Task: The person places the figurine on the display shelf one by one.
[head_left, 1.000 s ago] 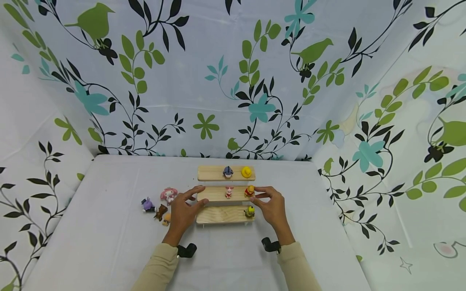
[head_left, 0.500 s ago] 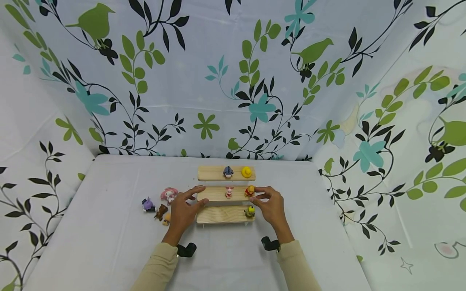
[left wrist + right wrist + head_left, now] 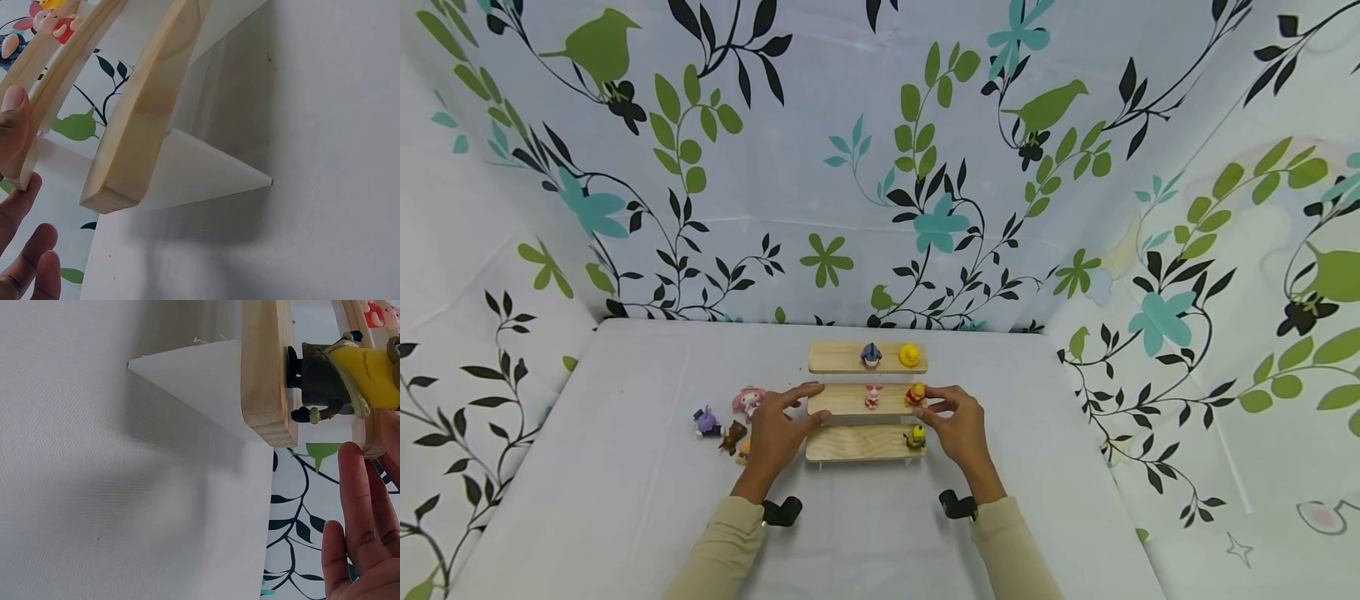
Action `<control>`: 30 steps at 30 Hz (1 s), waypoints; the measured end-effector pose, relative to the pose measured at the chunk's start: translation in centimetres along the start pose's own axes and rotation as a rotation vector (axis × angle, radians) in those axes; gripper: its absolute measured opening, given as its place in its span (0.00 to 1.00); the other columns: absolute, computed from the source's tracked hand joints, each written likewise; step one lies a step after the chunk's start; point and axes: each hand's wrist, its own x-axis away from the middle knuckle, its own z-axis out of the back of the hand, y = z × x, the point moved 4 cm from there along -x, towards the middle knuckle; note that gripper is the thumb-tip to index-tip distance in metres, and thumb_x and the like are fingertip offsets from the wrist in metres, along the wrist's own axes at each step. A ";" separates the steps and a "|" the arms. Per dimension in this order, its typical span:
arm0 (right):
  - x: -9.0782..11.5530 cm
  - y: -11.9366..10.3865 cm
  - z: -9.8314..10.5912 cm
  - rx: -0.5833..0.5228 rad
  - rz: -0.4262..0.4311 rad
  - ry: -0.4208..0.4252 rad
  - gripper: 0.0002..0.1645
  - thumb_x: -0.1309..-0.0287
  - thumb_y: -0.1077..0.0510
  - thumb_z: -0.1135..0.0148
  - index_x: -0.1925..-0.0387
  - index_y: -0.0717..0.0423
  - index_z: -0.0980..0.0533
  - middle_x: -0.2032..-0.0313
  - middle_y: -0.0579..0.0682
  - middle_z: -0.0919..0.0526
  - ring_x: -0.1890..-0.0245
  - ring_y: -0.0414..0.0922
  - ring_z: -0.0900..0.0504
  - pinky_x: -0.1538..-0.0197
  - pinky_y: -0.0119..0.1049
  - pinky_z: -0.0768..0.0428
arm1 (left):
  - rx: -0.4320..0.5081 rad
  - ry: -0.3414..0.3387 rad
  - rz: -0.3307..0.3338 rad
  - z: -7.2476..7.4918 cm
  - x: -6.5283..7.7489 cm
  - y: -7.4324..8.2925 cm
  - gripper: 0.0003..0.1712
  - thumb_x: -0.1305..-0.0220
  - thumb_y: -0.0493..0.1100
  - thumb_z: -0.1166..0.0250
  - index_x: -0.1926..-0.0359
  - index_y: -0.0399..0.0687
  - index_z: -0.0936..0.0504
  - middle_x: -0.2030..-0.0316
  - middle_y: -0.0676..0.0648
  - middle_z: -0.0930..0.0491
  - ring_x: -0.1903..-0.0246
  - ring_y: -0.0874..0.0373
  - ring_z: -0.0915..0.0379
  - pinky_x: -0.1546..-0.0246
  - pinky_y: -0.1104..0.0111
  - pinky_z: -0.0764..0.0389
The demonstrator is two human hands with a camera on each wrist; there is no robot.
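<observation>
A three-tier wooden shelf stands on the table, its middle board (image 3: pixel 842 400) between my hands. My left hand (image 3: pixel 775 429) grips that board's left end, thumb in front and a fingertip (image 3: pixel 28 184) beneath the corner. At the opposite end my right hand (image 3: pixel 961 425) holds the board, beside a red-and-yellow bear figurine (image 3: pixel 915 394); its thumb is mostly hidden in the right wrist view. A small pink pig figurine (image 3: pixel 872 397) stands mid-board. On the bottom board (image 3: pixel 857 443) is a yellow minion figurine (image 3: pixel 362 372).
The top board (image 3: pixel 835 358) carries a blue figurine (image 3: pixel 871 355) and a yellow one (image 3: pixel 909 356). Left of the shelf lie a purple figurine (image 3: pixel 707 422), a pink-hooded one (image 3: pixel 748 402), a brown one (image 3: pixel 733 437) and an orange one partly behind my left hand. White triangular supports (image 3: pixel 212 169) hold the shelf.
</observation>
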 end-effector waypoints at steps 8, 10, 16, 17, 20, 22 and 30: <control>0.1 0.2 -0.1 0.009 0.004 0.006 0.22 0.46 0.58 0.18 0.47 0.51 0.11 0.52 0.48 0.12 0.55 0.48 0.11 0.60 0.25 0.17 | 0.003 0.025 -0.046 1.1 0.1 0.1 0.28 0.43 0.54 0.18 0.40 0.61 0.10 0.47 0.46 0.12 0.50 0.50 0.21 0.58 0.62 0.24; 0.1 0.2 -0.1 0.014 0.009 0.009 0.22 0.46 0.58 0.18 0.47 0.50 0.11 0.52 0.48 0.12 0.56 0.48 0.11 0.60 0.26 0.17 | 0.009 0.042 -0.045 1.6 0.1 0.2 0.27 0.43 0.53 0.18 0.41 0.60 0.10 0.48 0.44 0.12 0.50 0.51 0.21 0.58 0.63 0.23; 0.1 0.1 0.0 0.026 0.023 0.017 0.22 0.46 0.57 0.18 0.48 0.51 0.11 0.53 0.48 0.11 0.56 0.48 0.10 0.59 0.26 0.17 | -0.010 0.114 -0.069 2.8 -0.1 0.0 0.22 0.44 0.52 0.17 0.48 0.54 0.07 0.53 0.51 0.08 0.53 0.55 0.21 0.60 0.66 0.23; 0.1 0.1 0.0 0.026 0.025 0.018 0.22 0.46 0.57 0.18 0.48 0.51 0.11 0.53 0.48 0.11 0.56 0.48 0.10 0.58 0.27 0.17 | -0.018 0.122 -0.072 2.9 -0.1 -0.1 0.22 0.44 0.51 0.17 0.49 0.53 0.07 0.54 0.51 0.07 0.53 0.55 0.21 0.60 0.66 0.23; 0.1 0.1 0.1 0.021 0.030 0.018 0.21 0.46 0.57 0.18 0.48 0.51 0.11 0.53 0.48 0.11 0.57 0.47 0.10 0.56 0.33 0.15 | -0.031 0.132 -0.059 3.4 -0.1 -0.4 0.21 0.43 0.50 0.17 0.49 0.52 0.07 0.54 0.51 0.07 0.54 0.54 0.21 0.58 0.63 0.21; 0.1 0.1 0.1 0.010 0.032 0.017 0.21 0.46 0.58 0.18 0.48 0.52 0.11 0.53 0.48 0.11 0.57 0.48 0.10 0.52 0.41 0.13 | -0.033 0.133 -0.042 3.7 -0.2 -0.7 0.21 0.43 0.50 0.17 0.49 0.52 0.07 0.54 0.51 0.07 0.53 0.53 0.20 0.57 0.61 0.19; 0.2 0.2 0.1 0.006 0.020 0.014 0.22 0.45 0.57 0.18 0.47 0.51 0.11 0.52 0.48 0.11 0.56 0.47 0.10 0.51 0.44 0.12 | -0.037 0.137 0.000 4.9 -0.1 -2.3 0.21 0.42 0.48 0.17 0.49 0.49 0.07 0.56 0.44 0.10 0.57 0.46 0.22 0.60 0.70 0.27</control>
